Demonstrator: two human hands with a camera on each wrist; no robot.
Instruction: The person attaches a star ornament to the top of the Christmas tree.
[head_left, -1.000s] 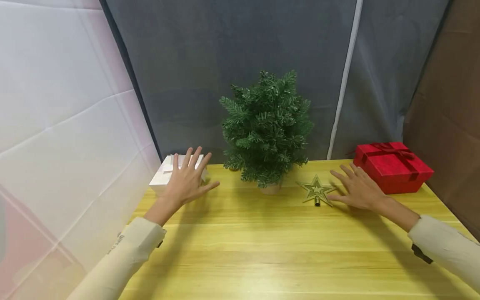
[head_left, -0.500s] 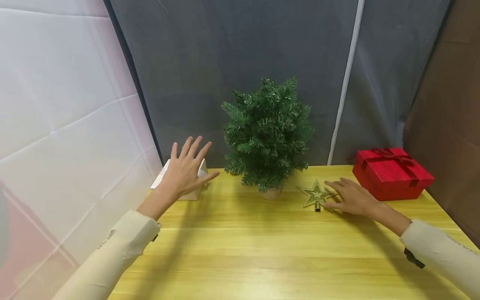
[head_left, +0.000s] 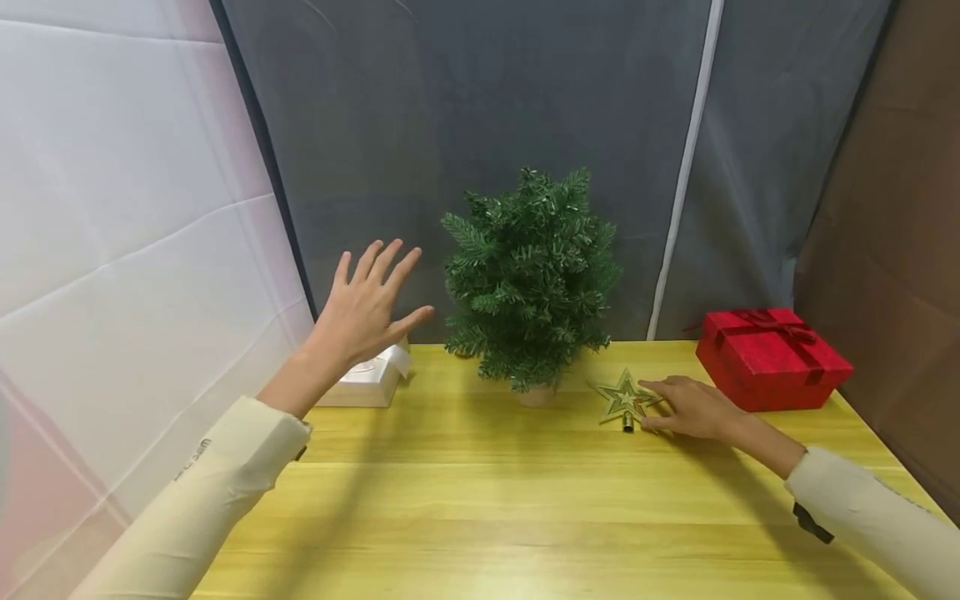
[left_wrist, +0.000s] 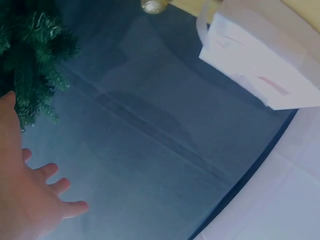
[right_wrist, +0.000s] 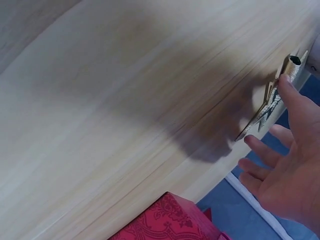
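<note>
Star point(head_left: 626, 399) points away — long axis front-to-back, socket point(head_left: 627, 424) nearest.

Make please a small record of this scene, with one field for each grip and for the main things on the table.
Left grip: raised, fingers spread, holds nothing
Right grip: at the gold star, fingers parted; touch unclear
Gold star: between tree and right grip
Tree: green, upright, in a pale pot
Red box: at the right, behind the right grip
White box: at the left, partly hidden by the left arm
Table: yellowish, wood-patterned
</note>
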